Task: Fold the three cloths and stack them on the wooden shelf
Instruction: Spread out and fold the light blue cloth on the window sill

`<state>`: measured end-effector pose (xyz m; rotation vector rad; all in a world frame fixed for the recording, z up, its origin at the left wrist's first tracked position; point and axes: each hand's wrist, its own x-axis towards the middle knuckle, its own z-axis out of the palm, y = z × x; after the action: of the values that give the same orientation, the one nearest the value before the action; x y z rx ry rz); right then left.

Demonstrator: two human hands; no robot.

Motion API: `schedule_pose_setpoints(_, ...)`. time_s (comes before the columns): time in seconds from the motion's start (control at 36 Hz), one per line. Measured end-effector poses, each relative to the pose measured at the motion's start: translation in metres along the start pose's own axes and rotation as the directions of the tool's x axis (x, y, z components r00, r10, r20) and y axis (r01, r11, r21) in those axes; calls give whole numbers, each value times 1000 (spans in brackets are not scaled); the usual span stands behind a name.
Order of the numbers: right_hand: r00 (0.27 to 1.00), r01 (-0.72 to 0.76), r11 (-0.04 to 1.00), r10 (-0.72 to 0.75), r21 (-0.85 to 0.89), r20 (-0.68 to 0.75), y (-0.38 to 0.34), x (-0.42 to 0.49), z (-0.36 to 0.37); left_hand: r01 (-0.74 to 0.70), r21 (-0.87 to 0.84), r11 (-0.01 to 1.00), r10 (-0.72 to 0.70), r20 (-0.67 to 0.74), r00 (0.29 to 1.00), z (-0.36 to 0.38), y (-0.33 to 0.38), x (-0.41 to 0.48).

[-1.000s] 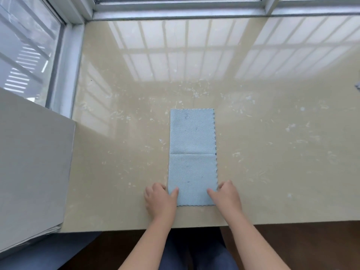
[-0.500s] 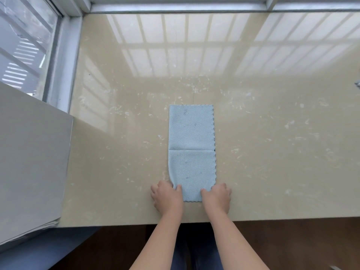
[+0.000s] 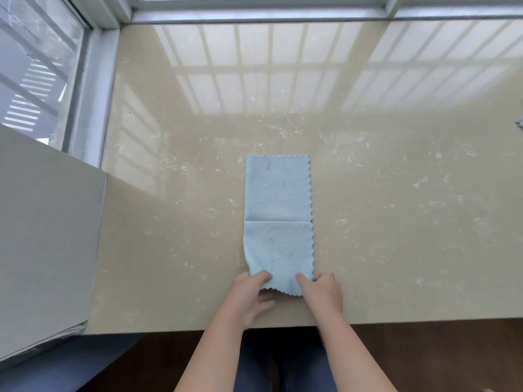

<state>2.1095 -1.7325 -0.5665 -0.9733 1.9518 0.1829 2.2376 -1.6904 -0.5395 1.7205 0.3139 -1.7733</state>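
Two corners by the counter's (image 3: pixel 402 250) front edge are pinched, left hand (image 3: pixel 250 295) and right hand (image 3: pixel 322 292) alike, so we should lift the cloth (image 3: pixel 278 199) evenly onto its far corners.

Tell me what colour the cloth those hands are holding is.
The cloth is pale blue with a zigzag edge; the head view shows it best.

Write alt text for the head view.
The left hand and right hand pinch the near corners of a long pale-blue cloth lying on a glossy beige counter. A crease crosses its middle.
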Motion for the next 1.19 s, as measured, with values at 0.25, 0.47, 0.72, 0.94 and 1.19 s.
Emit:
schedule_pose_setpoints(0.25, 987, -37, 901, -34, 433, 155, 3, 0, -19, 62, -284, 957, -5, 195, 981, 6, 15, -13)
schedule_pose_setpoints(0.47, 961, 145, 862, -240, 486, 138, -1, -4, -39, -114, 59, 992, 117, -53, 992, -1, 19, -15)
schedule_pose_setpoints(0.72, 900, 313, 889, -390, 335, 194, 11, -1, -52, -199, 305, 932, 232, -78, 969, -11, 20, -26)
schedule_pose_setpoints(0.94, 844, 422, 881, -468, 214, 263, 26, 3, -63, -246, 461, 853, 254, 44, 966, -28, 16, -41)
schedule_pose_setpoints(1.19, 836, 340, 915, -401, 218, 376, 28, 0, -72, -258, 428, 866, 264, 48, 963, -38, 16, -46)
